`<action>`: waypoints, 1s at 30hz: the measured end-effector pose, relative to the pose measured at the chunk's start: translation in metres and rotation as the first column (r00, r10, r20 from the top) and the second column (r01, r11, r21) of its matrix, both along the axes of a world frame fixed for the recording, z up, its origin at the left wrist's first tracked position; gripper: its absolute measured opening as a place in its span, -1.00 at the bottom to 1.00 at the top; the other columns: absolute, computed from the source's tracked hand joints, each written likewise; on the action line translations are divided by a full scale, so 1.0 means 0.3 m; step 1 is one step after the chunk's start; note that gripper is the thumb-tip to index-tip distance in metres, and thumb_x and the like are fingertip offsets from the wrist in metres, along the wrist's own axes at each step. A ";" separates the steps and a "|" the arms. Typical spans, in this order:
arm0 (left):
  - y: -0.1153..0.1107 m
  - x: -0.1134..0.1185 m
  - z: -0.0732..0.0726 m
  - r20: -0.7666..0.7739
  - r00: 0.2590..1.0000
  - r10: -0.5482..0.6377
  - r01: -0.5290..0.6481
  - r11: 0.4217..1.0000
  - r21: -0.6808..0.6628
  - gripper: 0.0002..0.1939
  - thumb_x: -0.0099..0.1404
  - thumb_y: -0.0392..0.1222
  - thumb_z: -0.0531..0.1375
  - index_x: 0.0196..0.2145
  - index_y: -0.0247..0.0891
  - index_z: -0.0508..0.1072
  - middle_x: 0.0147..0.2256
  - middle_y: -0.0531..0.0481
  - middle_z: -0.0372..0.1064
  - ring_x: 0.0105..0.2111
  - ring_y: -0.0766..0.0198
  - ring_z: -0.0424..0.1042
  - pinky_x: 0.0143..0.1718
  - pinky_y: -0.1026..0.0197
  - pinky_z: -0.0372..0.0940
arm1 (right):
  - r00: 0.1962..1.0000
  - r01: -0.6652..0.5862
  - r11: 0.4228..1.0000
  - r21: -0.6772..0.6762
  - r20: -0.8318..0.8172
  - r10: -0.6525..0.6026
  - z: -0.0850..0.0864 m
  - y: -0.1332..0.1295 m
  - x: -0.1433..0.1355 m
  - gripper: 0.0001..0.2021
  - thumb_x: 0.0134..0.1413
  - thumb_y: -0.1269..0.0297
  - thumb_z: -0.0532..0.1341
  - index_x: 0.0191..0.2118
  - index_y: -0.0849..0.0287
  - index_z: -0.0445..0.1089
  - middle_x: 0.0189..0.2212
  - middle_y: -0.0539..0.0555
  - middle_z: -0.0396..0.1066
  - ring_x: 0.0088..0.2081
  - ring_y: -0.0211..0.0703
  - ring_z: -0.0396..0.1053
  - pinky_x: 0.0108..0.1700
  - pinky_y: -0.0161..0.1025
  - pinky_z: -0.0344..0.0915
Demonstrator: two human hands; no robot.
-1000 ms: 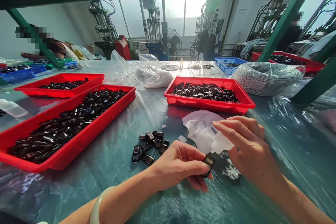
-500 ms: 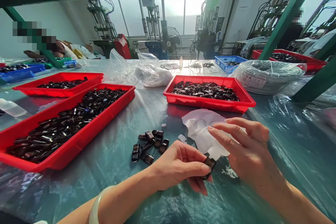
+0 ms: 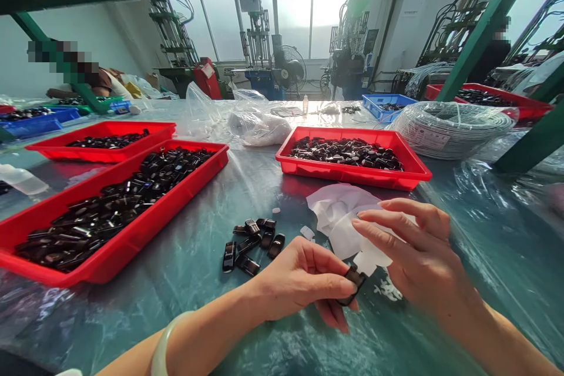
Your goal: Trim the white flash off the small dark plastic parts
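Observation:
Between the thumb and fingers of my left hand (image 3: 304, 276) is a small dark translucent plastic casing (image 3: 356, 282), tilted, its notched end pointing up. My right hand (image 3: 418, 258) is stretched over a crumpled white paper sheet (image 3: 337, 214), fingers apart; its thumb is hidden, and whether the fingertips touch the sheet is unclear. A loose pile of black plastic casings (image 3: 249, 242) lies on the table left of the sheet. Small white scraps (image 3: 388, 289) lie beneath my right hand, and a white piece (image 3: 307, 233) sits by the sheet's left edge.
A long red tray (image 3: 176, 194) full of black parts stands at left, another red tray (image 3: 44, 150) behind it. Beyond the sheet is a third red tray (image 3: 352, 175). A wrapped cable coil (image 3: 449, 135) rests at right, near a green post (image 3: 469, 35). Plastic film covers the table.
The view has shifted very slightly. My left hand still grips the casing, which has tilted a little, and my right hand stays over the white sheet.

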State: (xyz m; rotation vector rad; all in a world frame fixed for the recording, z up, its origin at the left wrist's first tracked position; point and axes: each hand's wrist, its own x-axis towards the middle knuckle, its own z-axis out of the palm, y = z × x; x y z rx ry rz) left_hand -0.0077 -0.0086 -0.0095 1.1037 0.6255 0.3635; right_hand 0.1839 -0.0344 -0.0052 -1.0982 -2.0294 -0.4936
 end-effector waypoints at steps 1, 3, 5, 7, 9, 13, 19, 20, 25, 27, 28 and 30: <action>0.001 0.000 0.000 0.001 1.000 0.002 -0.002 1.000 -0.001 -0.84 0.10 -0.21 0.25 -0.46 -0.39 0.53 -0.56 0.04 0.40 -0.61 0.39 0.43 -0.58 0.42 0.31 | 1.000 -0.006 1.000 0.003 0.000 0.006 0.002 0.000 0.000 -0.66 0.07 0.64 0.04 -0.17 0.08 0.36 -0.26 0.03 0.49 -0.12 -0.01 0.26 -0.15 -0.03 0.08; 0.001 0.001 0.001 0.001 1.000 0.008 -0.008 1.000 -0.004 -0.84 0.10 -0.21 0.24 -0.46 -0.39 0.53 -0.57 0.04 0.40 -0.61 0.38 0.43 -0.59 0.42 0.30 | 1.000 -0.018 1.000 0.011 0.000 0.018 0.005 0.000 0.002 -0.67 0.07 0.63 0.04 -0.17 0.08 0.37 -0.26 0.03 0.49 -0.12 -0.01 0.27 -0.15 -0.03 0.10; 0.001 0.000 0.003 -0.003 1.000 0.006 -0.006 1.000 -0.004 -0.84 0.10 -0.21 0.24 -0.45 -0.39 0.53 -0.56 0.03 0.41 -0.61 0.38 0.43 -0.60 0.43 0.29 | 1.000 -0.026 0.999 0.021 0.007 0.026 0.009 0.000 0.005 -0.67 0.07 0.62 0.05 -0.18 0.06 0.38 -0.27 0.03 0.50 -0.12 -0.02 0.28 -0.15 -0.04 0.12; 0.001 -0.001 0.005 -0.003 1.000 -0.002 0.002 1.000 -0.004 -0.84 0.10 -0.21 0.24 -0.44 -0.39 0.54 -0.55 0.03 0.41 -0.60 0.38 0.43 -0.60 0.43 0.28 | 0.999 -0.034 0.999 0.021 0.016 0.034 0.012 0.001 0.009 -0.67 0.07 0.61 0.04 -0.18 0.05 0.39 -0.27 0.02 0.50 -0.12 -0.03 0.29 -0.15 -0.05 0.14; 0.002 -0.002 0.006 0.000 1.000 -0.010 0.010 1.000 -0.005 -0.84 0.10 -0.21 0.24 -0.44 -0.39 0.54 -0.55 0.03 0.41 -0.60 0.38 0.43 -0.60 0.43 0.28 | 0.999 -0.045 0.999 0.017 0.019 0.045 0.013 0.001 0.013 -0.67 0.08 0.60 0.04 -0.18 0.05 0.39 -0.27 0.03 0.50 -0.12 -0.03 0.28 -0.15 -0.05 0.16; 0.003 -0.001 0.005 0.005 1.000 -0.008 0.008 1.000 -0.026 -0.82 0.08 -0.19 0.25 -0.44 -0.40 0.53 -0.53 0.00 0.43 -0.64 0.39 0.41 -0.62 0.42 0.28 | 0.997 -0.072 0.997 0.007 0.028 0.072 0.014 0.004 0.018 -0.68 0.09 0.60 0.04 -0.18 0.06 0.39 -0.25 0.03 0.50 -0.11 -0.02 0.28 -0.13 -0.02 0.16; 0.000 -0.001 0.009 -0.003 1.000 -0.006 0.005 0.999 -0.041 -0.82 0.07 -0.18 0.26 -0.44 -0.40 0.53 -0.55 0.01 0.42 -0.67 0.41 0.39 -0.63 0.43 0.27 | 0.998 -0.040 0.999 0.023 0.054 0.039 0.006 0.002 0.021 -0.68 0.11 0.58 0.04 -0.17 0.03 0.38 -0.22 0.01 0.48 -0.07 -0.04 0.26 -0.10 -0.02 0.13; 0.000 -0.001 0.010 -0.002 1.000 -0.005 0.005 0.999 -0.039 -0.82 0.07 -0.18 0.26 -0.45 -0.40 0.53 -0.54 0.01 0.42 -0.67 0.41 0.39 -0.63 0.43 0.27 | 0.998 -0.026 0.999 0.031 0.059 0.024 0.003 0.001 0.020 -0.68 0.12 0.57 0.04 -0.16 0.02 0.38 -0.22 0.01 0.48 -0.08 -0.04 0.26 -0.10 -0.02 0.13; 0.000 -0.001 0.010 -0.001 1.000 -0.007 0.007 0.999 -0.041 -0.83 0.07 -0.18 0.26 -0.47 -0.38 0.52 -0.57 0.03 0.41 -0.67 0.41 0.39 -0.64 0.43 0.26 | 0.998 0.049 0.998 0.048 0.038 -0.051 -0.015 -0.009 0.009 -0.69 0.10 0.53 0.09 -0.13 -0.01 0.37 -0.21 0.01 0.48 -0.06 -0.04 0.24 -0.09 -0.04 0.11; 0.001 0.001 0.010 -0.005 1.000 -0.005 0.004 0.999 -0.046 -0.83 0.07 -0.18 0.26 -0.48 -0.38 0.52 -0.59 0.04 0.40 -0.69 0.41 0.38 -0.64 0.43 0.26 | 0.997 0.070 0.997 0.045 0.041 -0.071 -0.020 -0.011 0.007 -0.69 0.11 0.53 0.08 -0.11 -0.01 0.36 -0.21 0.00 0.47 -0.05 -0.03 0.23 -0.08 -0.04 0.09; 0.002 0.001 0.009 -0.006 1.000 -0.006 0.006 0.999 -0.045 -0.83 0.07 -0.18 0.26 -0.48 -0.38 0.52 -0.58 0.04 0.40 -0.69 0.41 0.38 -0.64 0.43 0.26 | 0.996 0.076 0.996 0.047 0.052 -0.078 -0.022 -0.011 0.007 -0.69 0.13 0.52 0.06 -0.11 0.00 0.35 -0.21 0.01 0.47 -0.05 -0.03 0.23 -0.08 -0.04 0.08; 0.004 0.002 0.008 -0.010 1.000 -0.017 0.017 0.999 -0.035 -0.83 0.08 -0.18 0.26 -0.49 -0.38 0.52 -0.57 0.03 0.41 -0.68 0.42 0.38 -0.63 0.42 0.27 | 0.992 0.076 0.995 0.066 0.091 -0.082 -0.025 -0.011 0.010 -0.71 0.15 0.50 0.05 -0.10 0.04 0.35 -0.22 0.02 0.47 -0.06 -0.01 0.22 -0.10 -0.03 0.07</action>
